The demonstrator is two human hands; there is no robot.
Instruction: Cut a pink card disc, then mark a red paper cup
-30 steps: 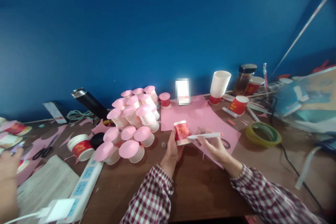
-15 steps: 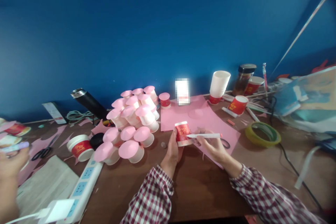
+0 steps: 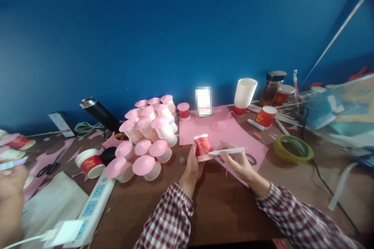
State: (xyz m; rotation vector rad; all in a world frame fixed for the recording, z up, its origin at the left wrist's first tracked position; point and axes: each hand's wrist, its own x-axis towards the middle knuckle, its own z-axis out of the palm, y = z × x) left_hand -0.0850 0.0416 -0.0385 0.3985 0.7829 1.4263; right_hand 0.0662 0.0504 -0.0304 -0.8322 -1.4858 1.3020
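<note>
Gripped in my left hand is a red paper cup with gold print, its white band facing up. My right hand pinches a white marker, whose tip points left at the cup's right side; whether it touches the cup I cannot tell. Beneath and beyond them lies a pink paper sheet. Dark scissor handles show partly behind my right hand. Left of my hands stand several cups with pink cone tops, and one more red cup with a pink top is by the wall.
At left, another person's hand holds a purple-ended marker near scissors. A power strip runs along the table. A black bottle leans behind. At right are stacked cups, a tape roll and a jar.
The marker in my right hand has shifted slightly to the right, its tip now nearer the cup's right edge. The other person's hand at left has moved slightly left and down.
</note>
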